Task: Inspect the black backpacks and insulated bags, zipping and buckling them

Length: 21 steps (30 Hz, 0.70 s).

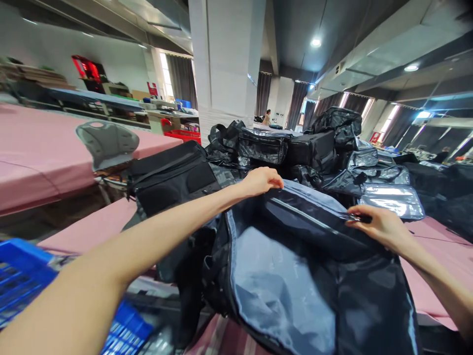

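A large black bag (284, 276) lies open in front of me, its grey-blue lining and a pale zipper strip showing inside. My left hand (263, 181) is closed on the bag's far upper edge, fingers curled over the rim. At the right, my right hand (373, 224) pinches a small dark item with scissor-like metal tips (358, 217) by the same edge; I cannot make out exactly what it is. Left of the open bag stands a closed black box-shaped bag (173, 175).
Black bags (310, 148) are piled behind, on a pink-covered table (436, 251). A blue plastic crate (25, 271) is at the lower left. Beyond it stand a grey chair (107, 145) and another pink table (37, 148). A white pillar (227, 64) rises behind; a distant person (266, 117) is visible.
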Motion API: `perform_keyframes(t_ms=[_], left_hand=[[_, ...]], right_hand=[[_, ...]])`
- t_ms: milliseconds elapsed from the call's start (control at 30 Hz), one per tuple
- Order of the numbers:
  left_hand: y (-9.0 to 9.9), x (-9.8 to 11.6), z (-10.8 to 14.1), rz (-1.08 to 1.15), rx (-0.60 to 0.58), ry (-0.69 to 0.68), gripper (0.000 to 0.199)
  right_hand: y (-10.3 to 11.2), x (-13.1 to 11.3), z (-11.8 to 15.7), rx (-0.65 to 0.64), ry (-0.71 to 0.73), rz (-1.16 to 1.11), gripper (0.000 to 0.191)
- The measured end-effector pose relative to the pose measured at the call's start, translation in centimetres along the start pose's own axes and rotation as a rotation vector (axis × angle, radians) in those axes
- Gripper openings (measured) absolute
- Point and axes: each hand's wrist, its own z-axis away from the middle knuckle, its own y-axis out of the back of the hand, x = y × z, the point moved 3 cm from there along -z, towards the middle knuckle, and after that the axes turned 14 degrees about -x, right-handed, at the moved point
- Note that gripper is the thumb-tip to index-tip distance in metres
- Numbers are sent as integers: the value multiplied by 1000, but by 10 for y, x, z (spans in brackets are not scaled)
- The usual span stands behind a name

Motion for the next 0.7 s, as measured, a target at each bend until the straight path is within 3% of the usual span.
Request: perform_keyframes(t_ms=[100, 267, 433, 700], left_hand=[[-2, -17, -11, 82, -19, 23, 17], [1, -23, -15, 234, -202, 84, 21], [5, -16, -14, 382, -252, 69, 23], [3, -19, -13, 389, -256, 44, 23]], right_hand=[[-2, -53, -22, -38, 139, 141, 38], [-16, -111, -69, 48, 336, 402, 17], [-25, -122, -96, 82, 437, 420, 12], [-19, -118, -96, 93, 489, 323, 5]])
